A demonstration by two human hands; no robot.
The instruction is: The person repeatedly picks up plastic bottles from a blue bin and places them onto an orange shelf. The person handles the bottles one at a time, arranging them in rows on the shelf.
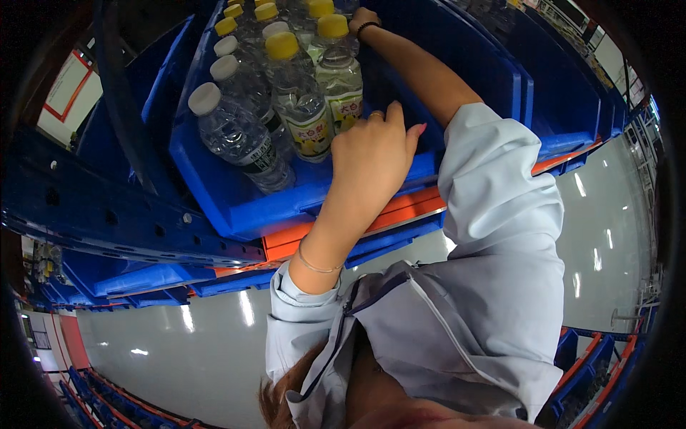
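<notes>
Before me is a blue plastic bin (252, 206) with rows of clear plastic bottles standing in its left part. My left hand (372, 147) is over the bin's front, back of the hand up, thumb to the right. It overlaps a yellow-capped bottle with a pear-pictured label (339, 80); its fingertips are partly hidden. Beside that is another yellow-capped bottle (300, 102). A white-capped bottle (238, 139) is at the front left. My right hand (364, 20) reaches deep along the bottles' right side, next to a rear yellow-capped bottle (321, 8). Its fingers are hidden, so its grip is unclear.
A dark blue perforated steel rack beam (134, 225) runs at the left. Another blue bin (557, 96) adjoins on the right, above an orange rail (407, 209). Lower bins (144, 279) sit beneath. Behind me, beyond the grey floor (214, 348), stand more bin racks (595, 370).
</notes>
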